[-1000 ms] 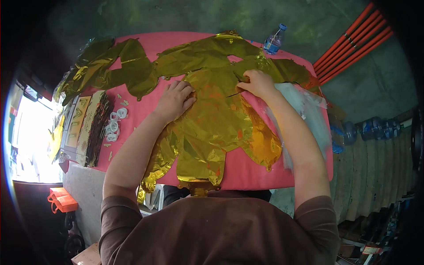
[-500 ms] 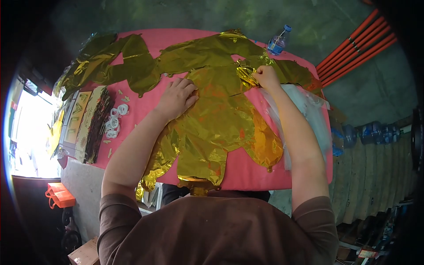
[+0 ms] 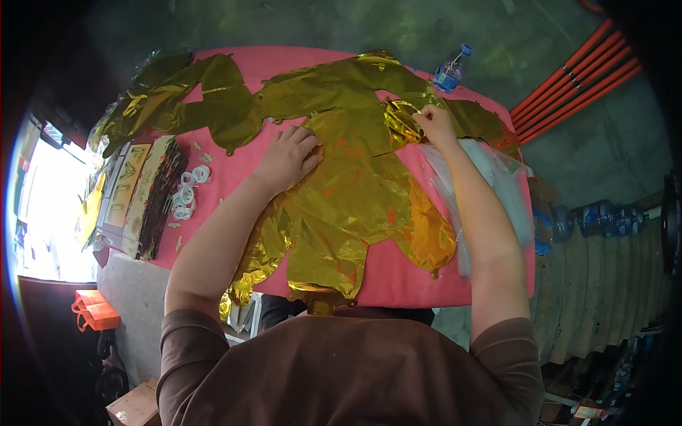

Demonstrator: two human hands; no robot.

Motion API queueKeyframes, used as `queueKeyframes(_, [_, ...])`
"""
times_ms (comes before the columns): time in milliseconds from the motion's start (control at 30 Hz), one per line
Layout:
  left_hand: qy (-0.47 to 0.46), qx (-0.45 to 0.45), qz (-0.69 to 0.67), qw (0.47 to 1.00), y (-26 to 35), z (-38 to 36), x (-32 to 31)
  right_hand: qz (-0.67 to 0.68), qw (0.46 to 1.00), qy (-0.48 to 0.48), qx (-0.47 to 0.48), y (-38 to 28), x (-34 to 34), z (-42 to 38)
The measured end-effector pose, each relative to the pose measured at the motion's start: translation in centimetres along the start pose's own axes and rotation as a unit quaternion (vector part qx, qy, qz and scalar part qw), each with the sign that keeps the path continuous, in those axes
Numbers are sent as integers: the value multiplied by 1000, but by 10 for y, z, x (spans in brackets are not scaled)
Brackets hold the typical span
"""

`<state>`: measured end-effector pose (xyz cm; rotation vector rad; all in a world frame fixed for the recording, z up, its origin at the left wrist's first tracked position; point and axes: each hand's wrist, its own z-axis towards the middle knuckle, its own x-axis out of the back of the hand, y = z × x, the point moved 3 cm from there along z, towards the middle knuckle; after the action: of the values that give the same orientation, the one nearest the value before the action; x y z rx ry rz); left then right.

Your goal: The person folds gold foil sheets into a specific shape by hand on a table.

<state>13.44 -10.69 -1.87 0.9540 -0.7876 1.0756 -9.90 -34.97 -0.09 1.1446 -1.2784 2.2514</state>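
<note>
Flat gold foil balloons [image 3: 334,195] lie over the pink-covered table [image 3: 383,280], some overlapping at the far side. My left hand [image 3: 290,155] rests on the near balloon's left edge, palm down, fingers loosely spread. At the balloon's upper right, my right hand [image 3: 435,126] is closed in a pinch on a crumpled, shiny part of the foil [image 3: 402,122]. What lies exactly between those fingertips is partly hidden. Clear plastic bags [image 3: 495,170] lie beneath and beside my right forearm.
White ribbon rolls [image 3: 186,193], small pale clips [image 3: 206,157] and a stack of printed packs [image 3: 145,192] sit on the left. A water bottle [image 3: 451,69] stands at the far right edge. Beyond are red poles [image 3: 572,78]; an orange bag [image 3: 98,311] is lower left.
My right hand has shifted slightly right and opened its pinch posture a little near the crumpled foil. My left hand stays on the balloon, and the view has moved slightly.
</note>
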Motion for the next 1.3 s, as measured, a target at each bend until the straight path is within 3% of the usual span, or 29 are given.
queueKeyframes(133, [25,-10,1,1000,-2,0,-2,-17,998,31,44,-21,-6,-15])
queueKeyframes(200, [32,-20,-1,999,-2,0,-3,-89,964,112,224,-35,-8,-22])
queueKeyframes(233, [32,-19,-1,999,-2,0,-3,-89,964,112,224,-37,-7,-22])
queueKeyframes(300, [31,-18,3,999,-2,0,-3,-183,973,-33,135,-35,-11,-23])
queueKeyframes(433, [26,-14,-2,1000,-3,0,-3,-175,974,-13,143,-47,-11,-26])
queueKeyframes(533, [26,-11,-1,1000,-2,0,-3,-212,970,-63,101,-52,-11,-28])
queueKeyframes(600, [16,-11,4,1000,-2,0,-2,-229,962,-55,140,-55,-11,-32])
queueKeyframes(733, [8,-6,4,1000,-2,0,-2,-234,962,-62,124,-27,-25,-19])
queueKeyframes(800, [30,-20,8,999,-1,0,-1,-125,986,-2,113,-14,-26,-14])
queueKeyframes(833, [30,-20,8,999,-1,0,-1,-126,986,-2,113,-8,-27,-10])
queueKeyframes(900, [30,-20,8,999,-1,0,-1,15,999,-45,4,3,-29,-3])
queueKeyframes(1000, [29,-19,6,999,-1,0,-2,133,990,-28,-35,5,-27,-4])
queueKeyframes(1300, [25,-9,1,1000,-1,-1,-3,173,968,-61,-172,0,-22,2])
